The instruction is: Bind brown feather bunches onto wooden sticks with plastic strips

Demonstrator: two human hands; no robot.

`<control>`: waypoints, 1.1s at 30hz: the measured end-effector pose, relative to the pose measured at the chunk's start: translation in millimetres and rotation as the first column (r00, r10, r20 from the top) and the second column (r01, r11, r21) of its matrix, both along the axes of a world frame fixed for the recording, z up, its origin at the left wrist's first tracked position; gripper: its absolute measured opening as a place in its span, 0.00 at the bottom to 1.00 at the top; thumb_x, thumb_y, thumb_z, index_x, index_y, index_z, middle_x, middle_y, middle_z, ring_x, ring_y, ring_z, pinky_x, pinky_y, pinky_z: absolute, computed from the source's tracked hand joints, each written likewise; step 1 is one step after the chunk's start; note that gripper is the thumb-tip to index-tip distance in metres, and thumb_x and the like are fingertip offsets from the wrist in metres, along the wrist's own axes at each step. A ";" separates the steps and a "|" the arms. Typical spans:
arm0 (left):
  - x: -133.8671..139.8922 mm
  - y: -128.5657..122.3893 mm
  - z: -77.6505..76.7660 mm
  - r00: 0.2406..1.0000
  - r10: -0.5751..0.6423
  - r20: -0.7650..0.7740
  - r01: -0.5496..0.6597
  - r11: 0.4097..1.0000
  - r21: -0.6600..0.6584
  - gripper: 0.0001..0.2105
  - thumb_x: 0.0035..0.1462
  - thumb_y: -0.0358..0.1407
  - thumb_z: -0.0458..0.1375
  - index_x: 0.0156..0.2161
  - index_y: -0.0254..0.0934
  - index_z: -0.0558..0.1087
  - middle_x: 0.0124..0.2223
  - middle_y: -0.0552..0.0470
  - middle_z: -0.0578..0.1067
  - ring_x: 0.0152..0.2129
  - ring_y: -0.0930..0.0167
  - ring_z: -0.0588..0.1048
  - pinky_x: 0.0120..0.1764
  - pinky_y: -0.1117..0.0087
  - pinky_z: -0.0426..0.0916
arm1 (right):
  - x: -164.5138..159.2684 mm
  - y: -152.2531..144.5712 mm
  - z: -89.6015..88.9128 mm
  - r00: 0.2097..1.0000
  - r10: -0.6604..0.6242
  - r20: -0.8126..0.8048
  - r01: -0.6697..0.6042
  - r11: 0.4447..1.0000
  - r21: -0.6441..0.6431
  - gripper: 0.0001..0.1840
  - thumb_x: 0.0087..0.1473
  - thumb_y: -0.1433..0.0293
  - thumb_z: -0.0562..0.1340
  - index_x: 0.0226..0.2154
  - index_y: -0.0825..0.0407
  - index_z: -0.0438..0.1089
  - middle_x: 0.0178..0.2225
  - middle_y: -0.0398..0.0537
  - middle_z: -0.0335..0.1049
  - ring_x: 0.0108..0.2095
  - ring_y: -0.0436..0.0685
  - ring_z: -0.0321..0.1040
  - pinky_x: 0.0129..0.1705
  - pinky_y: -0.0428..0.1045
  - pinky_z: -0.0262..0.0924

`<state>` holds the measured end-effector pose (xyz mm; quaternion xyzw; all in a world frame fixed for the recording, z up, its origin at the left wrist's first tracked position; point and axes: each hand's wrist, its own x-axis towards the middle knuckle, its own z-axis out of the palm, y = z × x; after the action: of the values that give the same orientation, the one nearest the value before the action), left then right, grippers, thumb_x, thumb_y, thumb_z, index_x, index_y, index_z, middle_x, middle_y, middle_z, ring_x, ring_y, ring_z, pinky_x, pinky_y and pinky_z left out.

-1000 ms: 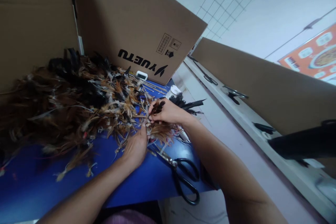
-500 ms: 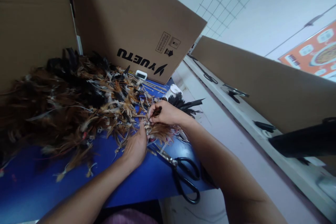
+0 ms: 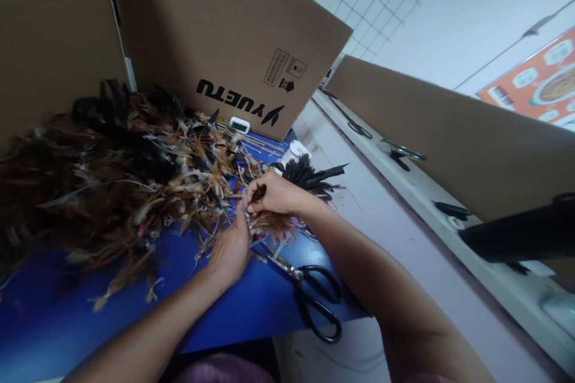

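My right hand [image 3: 274, 193] is closed in a pinch on dark brown feathers, its fingertips meeting my left hand's thumb. My left hand [image 3: 231, 248] is closed round the bound end of a bundle of brown feathers [image 3: 275, 224], which fans out to the right beneath my right hand. Both hands rest just above a blue tabletop [image 3: 269, 305]. To their left spreads a large heap of brown, tan and black feathers [image 3: 112, 191], many tied in small tufts. A pair of black-handled scissors [image 3: 299, 275] lies close by on the right, its blade tips partly covered.
Black feathers [image 3: 309, 176] and a white spool-like object [image 3: 296, 151] lie beyond my right hand. Thin sticks [image 3: 260, 142] and a small white display device [image 3: 239, 125] sit before a cardboard panel [image 3: 233, 30]. The scissor handles overhang near the table's right edge.
My right hand has shifted slightly left, closer to my left thumb. The left hand stays nearly in place, and the view has tilted a little.
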<state>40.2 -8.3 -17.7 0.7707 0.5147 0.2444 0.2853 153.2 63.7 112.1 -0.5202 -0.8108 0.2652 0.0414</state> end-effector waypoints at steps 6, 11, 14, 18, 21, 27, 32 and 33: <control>0.4 -0.1 -1.3 0.998 0.003 0.068 -0.003 1.000 -0.008 0.35 0.60 0.31 0.45 0.66 0.31 0.30 0.41 0.39 0.77 0.30 0.66 0.76 0.33 0.68 0.67 | 0.3 -0.4 -1.3 0.998 -0.007 0.061 0.005 1.000 0.029 0.07 0.38 0.77 0.69 0.26 0.54 0.75 0.27 0.40 0.75 0.29 0.48 0.69 0.36 0.43 0.59; 1.1 2.5 -1.2 0.999 0.006 0.045 -0.006 1.000 0.000 0.28 0.61 0.30 0.45 0.65 0.31 0.43 0.41 0.38 0.76 0.32 0.65 0.76 0.35 0.66 0.67 | -0.3 0.4 2.2 0.991 0.020 0.134 -0.020 1.000 0.001 0.07 0.39 0.77 0.70 0.27 0.54 0.76 0.27 0.40 0.75 0.30 0.48 0.70 0.35 0.42 0.59; 0.6 3.7 -3.8 1.000 -0.014 0.010 0.014 0.998 0.056 0.23 0.61 0.30 0.45 0.61 0.30 0.53 0.43 0.37 0.75 0.37 0.62 0.75 0.37 0.64 0.67 | -2.9 -0.2 1.6 0.978 0.036 0.205 -0.041 0.999 0.019 0.07 0.40 0.77 0.70 0.27 0.53 0.76 0.29 0.42 0.76 0.32 0.50 0.70 0.36 0.43 0.59; -0.3 4.3 -5.7 1.000 -0.001 -0.014 0.002 0.996 0.095 0.19 0.60 0.30 0.44 0.56 0.31 0.59 0.41 0.39 0.75 0.36 0.63 0.75 0.36 0.65 0.67 | -3.1 0.7 -1.5 0.964 0.090 0.251 -0.108 0.993 0.057 0.06 0.41 0.76 0.69 0.26 0.51 0.76 0.28 0.42 0.76 0.32 0.52 0.70 0.36 0.45 0.59; -1.3 4.1 -2.1 1.000 0.006 -0.017 -0.004 0.996 0.086 0.15 0.60 0.30 0.44 0.52 0.33 0.63 0.39 0.42 0.75 0.33 0.65 0.74 0.35 0.67 0.66 | 1.2 1.9 4.5 0.969 0.103 0.224 -0.125 0.989 0.085 0.05 0.43 0.77 0.67 0.25 0.51 0.76 0.27 0.42 0.75 0.31 0.51 0.69 0.37 0.46 0.58; -4.3 5.1 5.2 0.991 0.059 0.123 -0.071 0.993 0.096 0.09 0.61 0.29 0.44 0.39 0.35 0.66 0.33 0.44 0.74 0.30 0.66 0.73 0.34 0.67 0.65 | 22.7 -24.7 45.4 0.986 -0.130 -0.103 0.162 0.889 0.429 0.04 0.49 0.73 0.63 0.29 0.53 0.74 0.29 0.43 0.74 0.29 0.50 0.67 0.35 0.46 0.59; -10.1 7.8 8.2 0.935 0.112 0.336 -0.144 0.987 0.074 0.09 0.61 0.36 0.46 0.35 0.37 0.66 0.28 0.50 0.72 0.27 0.67 0.72 0.32 0.67 0.66 | 50.1 -75.0 37.5 0.789 -0.340 -0.511 0.599 0.611 0.518 0.06 0.52 0.66 0.61 0.30 0.51 0.72 0.27 0.46 0.72 0.26 0.53 0.65 0.29 0.49 0.60; -11.1 8.3 8.3 0.919 0.115 0.377 -0.150 0.987 0.063 0.10 0.61 0.38 0.45 0.35 0.37 0.66 0.28 0.50 0.72 0.27 0.67 0.72 0.31 0.68 0.66 | 54.9 -82.8 25.8 0.729 -0.400 -0.556 0.671 0.581 0.461 0.06 0.52 0.65 0.61 0.30 0.50 0.72 0.24 0.47 0.70 0.23 0.54 0.63 0.27 0.50 0.60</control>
<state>29.1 0.0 -9.4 0.6857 0.4907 0.4280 0.3252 208.1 -19.2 137.9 -0.6341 -0.6229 0.0472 0.4558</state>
